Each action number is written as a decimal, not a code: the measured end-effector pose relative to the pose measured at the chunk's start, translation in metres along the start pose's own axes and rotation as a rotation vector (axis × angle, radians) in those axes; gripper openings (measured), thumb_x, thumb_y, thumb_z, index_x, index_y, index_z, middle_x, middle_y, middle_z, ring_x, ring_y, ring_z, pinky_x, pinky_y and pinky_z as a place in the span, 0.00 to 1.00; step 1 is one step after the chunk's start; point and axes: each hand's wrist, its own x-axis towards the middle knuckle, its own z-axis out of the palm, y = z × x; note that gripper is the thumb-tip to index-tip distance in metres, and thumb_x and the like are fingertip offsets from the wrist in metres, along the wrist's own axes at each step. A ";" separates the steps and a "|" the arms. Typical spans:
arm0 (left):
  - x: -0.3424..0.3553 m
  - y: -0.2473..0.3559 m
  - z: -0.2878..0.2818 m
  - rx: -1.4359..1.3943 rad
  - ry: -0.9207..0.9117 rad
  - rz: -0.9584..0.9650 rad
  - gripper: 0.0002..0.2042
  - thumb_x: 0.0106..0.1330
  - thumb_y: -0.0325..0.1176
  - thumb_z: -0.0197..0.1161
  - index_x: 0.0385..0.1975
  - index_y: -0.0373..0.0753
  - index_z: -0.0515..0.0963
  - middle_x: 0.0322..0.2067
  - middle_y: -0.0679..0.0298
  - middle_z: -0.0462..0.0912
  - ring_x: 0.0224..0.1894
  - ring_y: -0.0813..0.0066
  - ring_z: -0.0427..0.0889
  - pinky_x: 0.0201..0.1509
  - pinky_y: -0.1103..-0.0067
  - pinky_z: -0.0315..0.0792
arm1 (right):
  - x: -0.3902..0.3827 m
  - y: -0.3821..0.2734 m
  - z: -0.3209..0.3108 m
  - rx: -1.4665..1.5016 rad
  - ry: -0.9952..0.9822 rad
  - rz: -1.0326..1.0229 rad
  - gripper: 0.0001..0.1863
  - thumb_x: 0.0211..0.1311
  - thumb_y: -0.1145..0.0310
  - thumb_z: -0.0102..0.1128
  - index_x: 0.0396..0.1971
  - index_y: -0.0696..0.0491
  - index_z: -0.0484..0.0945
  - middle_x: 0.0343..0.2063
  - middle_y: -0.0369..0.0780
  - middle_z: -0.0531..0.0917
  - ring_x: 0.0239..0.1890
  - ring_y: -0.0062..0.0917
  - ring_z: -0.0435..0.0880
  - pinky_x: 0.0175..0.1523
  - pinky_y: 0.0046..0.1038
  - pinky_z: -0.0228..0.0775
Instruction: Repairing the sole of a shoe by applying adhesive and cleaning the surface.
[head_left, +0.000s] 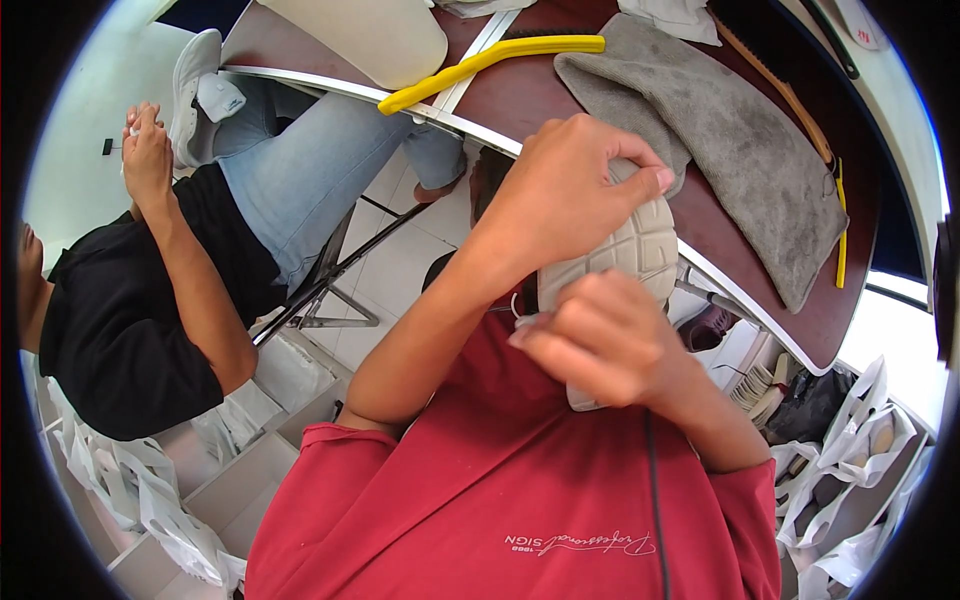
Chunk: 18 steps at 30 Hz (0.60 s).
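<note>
A shoe with a beige, block-patterned sole (655,240) is held in front of my chest, its sole turned toward me. My left hand (560,195) is closed around its upper end, with the thumb lying along the sole's edge. Lower down, my right hand (610,335) is curled with its fingers pressed together in front of the sole, somewhat blurred by motion. Whatever its fingertips may pinch is too small to make out. A thin whitish loop (516,304) shows beside those fingertips. Both hands hide much of the shoe, including its upper.
The dark red table (730,245) carries a crumpled grey cloth (730,130), a yellow-handled brush (490,68) and a wooden-handled brush (775,80). At left sits a co-worker in black (130,310), near a white shoe (195,100). Bagged items (840,470) fill boxes at lower right.
</note>
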 end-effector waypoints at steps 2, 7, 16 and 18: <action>0.000 -0.012 -0.003 -0.082 0.064 0.092 0.16 0.68 0.41 0.70 0.37 0.30 0.87 0.26 0.58 0.88 0.30 0.77 0.82 0.38 0.76 0.76 | -0.012 0.021 -0.017 -0.120 0.092 0.043 0.11 0.44 0.75 0.74 0.32 0.54 0.85 0.27 0.37 0.78 0.31 0.31 0.78 0.33 0.29 0.68; -0.008 -0.028 -0.010 -0.192 0.220 0.162 0.17 0.74 0.42 0.65 0.37 0.30 0.87 0.29 0.63 0.88 0.33 0.79 0.82 0.42 0.79 0.75 | -0.049 0.053 -0.087 -0.340 0.400 0.549 0.07 0.60 0.81 0.72 0.37 0.56 0.84 0.32 0.37 0.82 0.35 0.25 0.80 0.41 0.26 0.72; -0.009 -0.046 -0.029 -0.283 0.232 0.247 0.22 0.83 0.42 0.51 0.40 0.28 0.85 0.39 0.61 0.86 0.43 0.76 0.80 0.50 0.77 0.73 | -0.074 0.062 -0.081 0.097 0.715 0.796 0.10 0.70 0.70 0.70 0.44 0.58 0.79 0.44 0.39 0.80 0.44 0.19 0.79 0.53 0.22 0.70; -0.013 -0.052 -0.034 -0.319 0.323 0.318 0.21 0.83 0.41 0.51 0.41 0.28 0.85 0.41 0.60 0.87 0.46 0.73 0.82 0.51 0.76 0.74 | -0.067 0.064 -0.081 0.211 0.716 0.841 0.08 0.71 0.73 0.68 0.44 0.57 0.78 0.45 0.39 0.79 0.46 0.20 0.78 0.54 0.22 0.70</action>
